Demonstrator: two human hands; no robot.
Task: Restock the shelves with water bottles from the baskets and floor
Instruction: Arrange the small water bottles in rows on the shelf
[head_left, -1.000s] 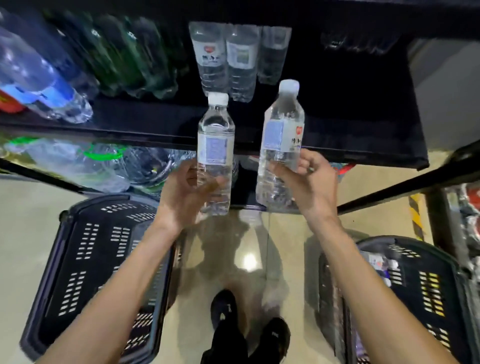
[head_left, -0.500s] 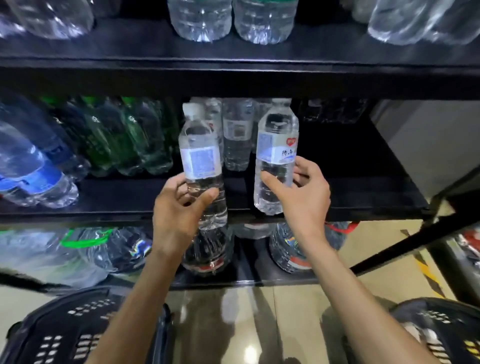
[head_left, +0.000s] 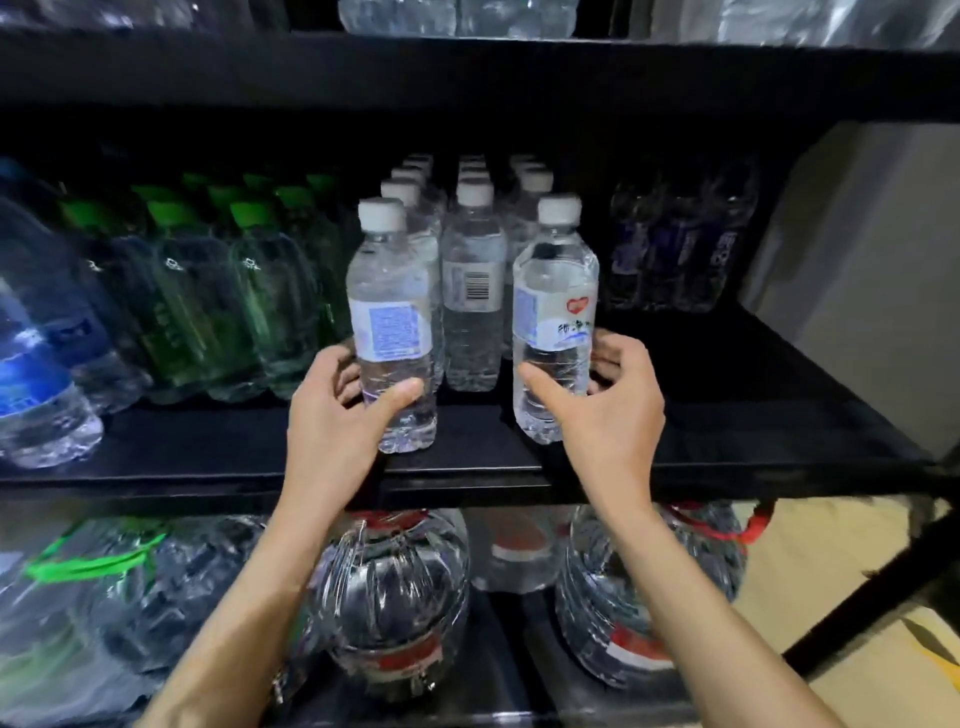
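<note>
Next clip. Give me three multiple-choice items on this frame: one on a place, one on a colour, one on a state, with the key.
1. Where is the left bottle, held by the left grip?
A. in a basket
B. at the front of the middle shelf
C. on the floor

2. What colour are the caps on the rows just left of it?
A. red
B. green
C. yellow

3. What is the right grip doing?
A. holding the right bottle
B. hanging empty
C. out of view

Key:
1 B: its base is by the shelf's front edge, ahead of the white-capped rows.
2 B: green caps top the neighbouring bottles.
3 A: thumb and fingers curl round the bottle with the red logo.
</note>
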